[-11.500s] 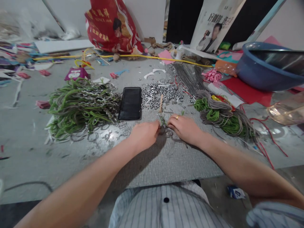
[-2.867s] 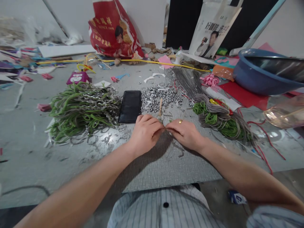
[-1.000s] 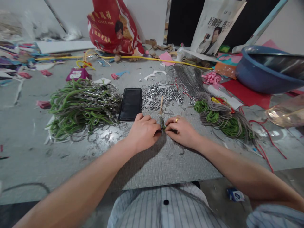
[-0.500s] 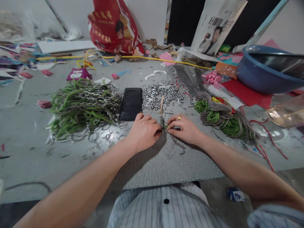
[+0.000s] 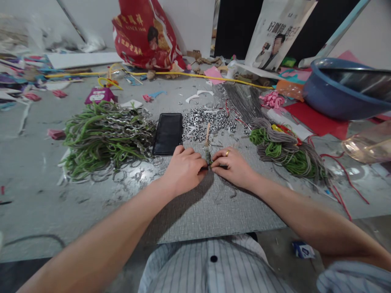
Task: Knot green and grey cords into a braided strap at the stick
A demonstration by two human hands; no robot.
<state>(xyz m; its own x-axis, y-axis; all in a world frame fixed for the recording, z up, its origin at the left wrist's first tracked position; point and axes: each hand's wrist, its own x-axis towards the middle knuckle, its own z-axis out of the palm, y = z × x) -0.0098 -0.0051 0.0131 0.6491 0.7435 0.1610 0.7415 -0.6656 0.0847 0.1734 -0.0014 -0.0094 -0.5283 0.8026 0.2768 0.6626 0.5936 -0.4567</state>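
Left hand [image 5: 187, 167] is pinching the cord [image 5: 208, 155], seemingly steadying it; right hand [image 5: 234, 166] is pinching it too (grip partly hidden). Metal pieces [image 5: 198, 122] are lying far side, likely for reach.

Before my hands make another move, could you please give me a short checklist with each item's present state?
1. Left hand at the small green-grey cord piece: ok, fingers closed at its near end.
2. Right hand at the same piece: ok, thumb and finger pinched at its right side.
3. Cord end tight: cannot tell, the fingers hide it.
4. Left hand clear of the black phone-like slab: cannot tell, knuckles appear at its near corner.
5. Cord bundle clear of the right hand: ok, a gap shows.
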